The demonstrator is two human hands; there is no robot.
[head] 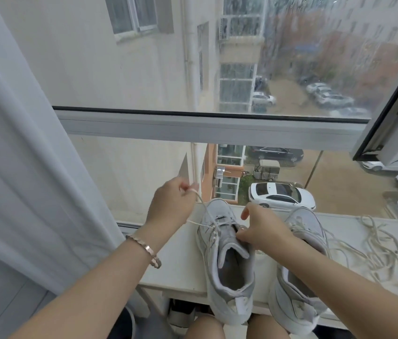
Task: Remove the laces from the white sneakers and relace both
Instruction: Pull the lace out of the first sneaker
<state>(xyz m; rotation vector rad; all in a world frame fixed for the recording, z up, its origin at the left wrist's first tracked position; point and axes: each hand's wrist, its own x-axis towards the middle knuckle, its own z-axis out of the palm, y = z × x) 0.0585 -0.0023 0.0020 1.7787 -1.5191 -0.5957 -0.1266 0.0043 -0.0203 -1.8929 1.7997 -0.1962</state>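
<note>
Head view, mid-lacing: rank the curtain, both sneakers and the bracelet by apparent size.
1. curtain
2. sneaker being laced and other sneaker: these look alike, so no ranking
3. bracelet

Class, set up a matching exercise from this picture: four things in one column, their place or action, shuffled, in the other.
1 left hand
2 right hand
3 loose lace
4 bracelet

A lies tangled on the sill
B pinches the threaded lace
C sits on the left wrist
D holds the tongue of a sneaker

Pairs: 1-B, 2-D, 3-A, 4-C
</note>
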